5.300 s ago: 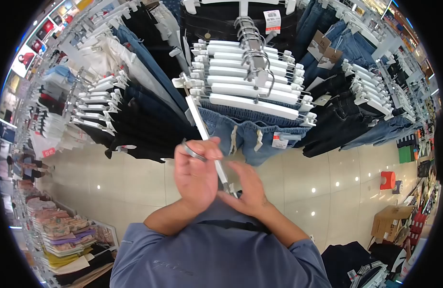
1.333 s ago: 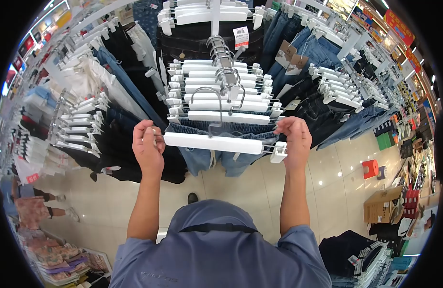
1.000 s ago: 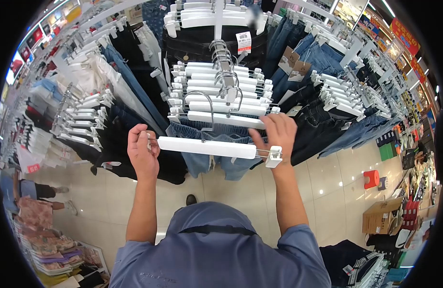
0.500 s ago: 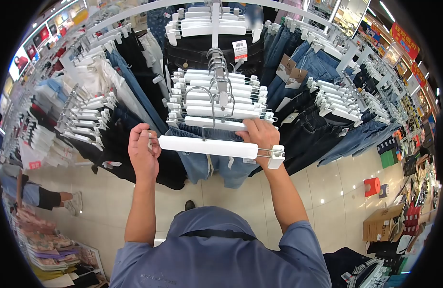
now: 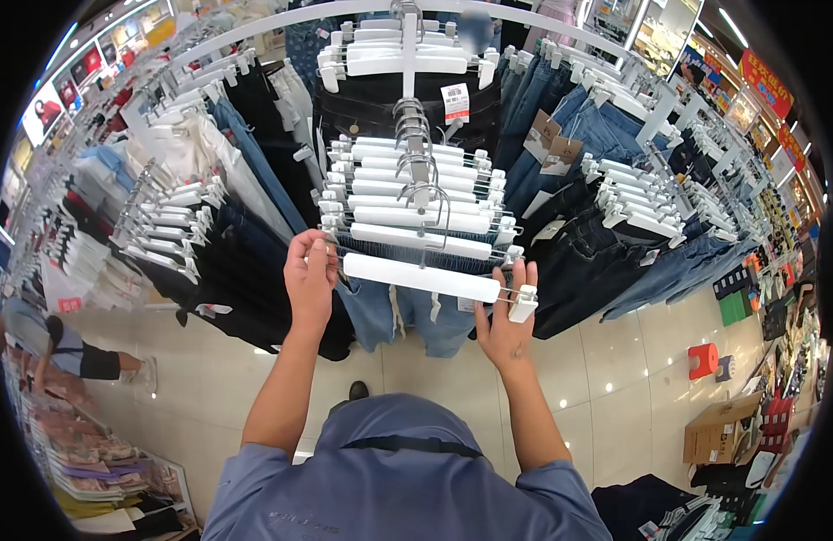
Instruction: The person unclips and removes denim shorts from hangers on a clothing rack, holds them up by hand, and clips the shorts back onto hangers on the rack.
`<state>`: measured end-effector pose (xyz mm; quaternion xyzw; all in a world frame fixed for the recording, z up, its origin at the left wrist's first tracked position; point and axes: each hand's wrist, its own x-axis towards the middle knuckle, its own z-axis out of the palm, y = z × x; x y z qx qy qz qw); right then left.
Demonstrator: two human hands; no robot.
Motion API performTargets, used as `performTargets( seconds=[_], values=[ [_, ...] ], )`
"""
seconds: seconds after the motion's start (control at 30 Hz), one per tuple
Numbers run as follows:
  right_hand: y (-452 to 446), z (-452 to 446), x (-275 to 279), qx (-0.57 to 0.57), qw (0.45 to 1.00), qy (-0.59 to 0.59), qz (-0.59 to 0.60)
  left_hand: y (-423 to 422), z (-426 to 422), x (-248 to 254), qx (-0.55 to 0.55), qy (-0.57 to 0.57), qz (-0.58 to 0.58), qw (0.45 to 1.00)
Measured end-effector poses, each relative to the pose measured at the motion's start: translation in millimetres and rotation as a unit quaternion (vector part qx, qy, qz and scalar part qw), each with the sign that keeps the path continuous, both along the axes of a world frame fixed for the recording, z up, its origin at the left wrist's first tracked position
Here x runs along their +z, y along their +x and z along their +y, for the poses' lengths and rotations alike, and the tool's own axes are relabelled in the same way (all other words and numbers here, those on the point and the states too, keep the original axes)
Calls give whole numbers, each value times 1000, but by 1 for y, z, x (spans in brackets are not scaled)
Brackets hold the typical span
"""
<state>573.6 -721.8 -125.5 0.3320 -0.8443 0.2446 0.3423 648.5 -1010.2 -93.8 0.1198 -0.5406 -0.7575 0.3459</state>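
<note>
Two bare hands on one item: a long white hanger with a silver metal hook and white end clips, held crosswise between them. Change: half a second ago the hook stood off to the left of the silver metal rail arm; now it lines up with the arm's end, which I judge puts the hanger at the front of the row of white hangers just beyond the hands. Seating of the hook: cannot tell. Right hand has slid outward from the bar's far side; its fingers point up, loosely spread behind the right white clip. Left hand pinches the left end, fingers curled. Both forearms reach forward, well apart. Faded blue denim shorts hang between the hands, below the bar.
</note>
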Motion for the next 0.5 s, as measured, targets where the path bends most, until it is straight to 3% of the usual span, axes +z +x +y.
performTargets(
  seconds=[0.27,0.5],
  values=[
    [28,34,-35,10,990,-83,-110,-2,-1,-3,15,-27,-11,999],
    [27,38,-11,11,990,-137,-40,-1,-3,-18,29,-140,-30,989]
  ],
)
